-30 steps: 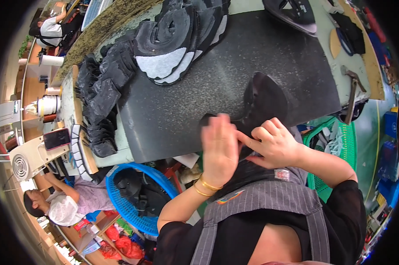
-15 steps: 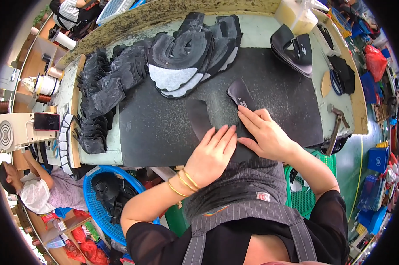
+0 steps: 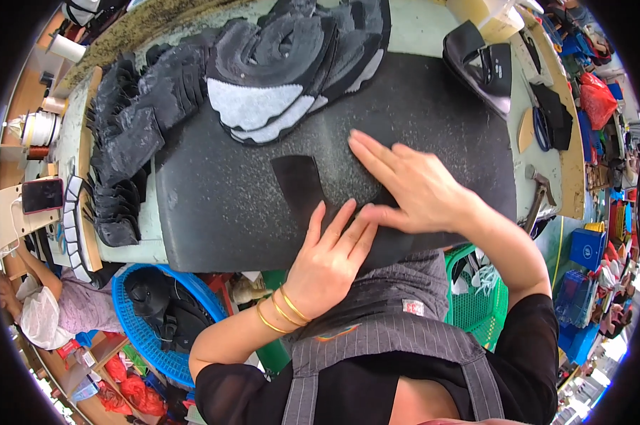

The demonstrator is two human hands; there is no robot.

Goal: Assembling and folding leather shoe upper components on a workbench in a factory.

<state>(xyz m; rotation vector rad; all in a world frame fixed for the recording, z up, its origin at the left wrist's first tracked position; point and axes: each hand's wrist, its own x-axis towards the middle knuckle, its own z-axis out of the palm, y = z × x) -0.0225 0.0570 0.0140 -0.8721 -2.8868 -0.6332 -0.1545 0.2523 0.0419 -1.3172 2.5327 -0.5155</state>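
Observation:
A black curved piece of thin material (image 3: 299, 184) lies on the dark work mat (image 3: 214, 212), its left arm uncovered. My left hand (image 3: 334, 258) rests palm down at the near part of this piece, fingers spread. Beside it, my right hand (image 3: 423, 188) lies flat with fingers stretched forward and thumb near the left fingertips. What is under the right hand is mostly hidden. Beyond the hands sits a pile of black U-shaped pieces (image 3: 270, 60), with pale grey patches on the front ones. At the far right are more black curved pieces (image 3: 501, 74), one with small print.
Rows of stacked black pieces (image 3: 132, 149) line the left side. A hammer (image 3: 540, 185) lies near the right edge. Below the bench are a blue basket (image 3: 128, 312) with black items and a green basket (image 3: 486, 315). A phone (image 3: 42, 196) and another person are at the left.
My right hand has moved forward and left, and the printed arm of the piece no longer shows beyond it. The left arm of the piece lies farther left. The whole view has shifted.

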